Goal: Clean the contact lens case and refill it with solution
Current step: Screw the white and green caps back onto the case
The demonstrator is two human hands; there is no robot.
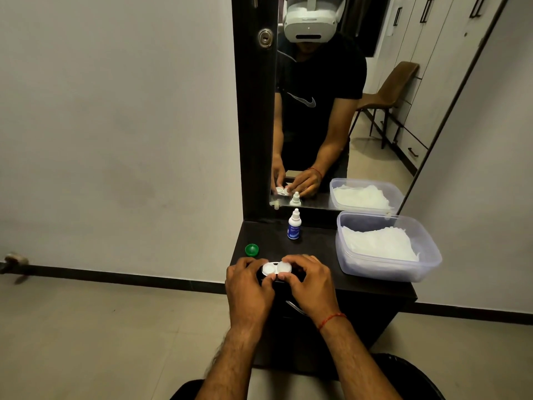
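Both hands are pinching the lens case [276,269] at the worktop's [317,246] front edge, left hand [248,287] steadying, right hand [309,280] likely working a cap; solution bottle [294,225] standing at the back.

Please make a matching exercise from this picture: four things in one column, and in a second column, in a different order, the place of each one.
Things:
1. green cap
2. bottle
3. lens case
4. tub

Places:
A. between the left hand and the right hand
B. right side of the table, white tissue inside
C. upright just in front of the mirror
D. alone near the left edge of the table

Pairs: 1-D, 2-C, 3-A, 4-B
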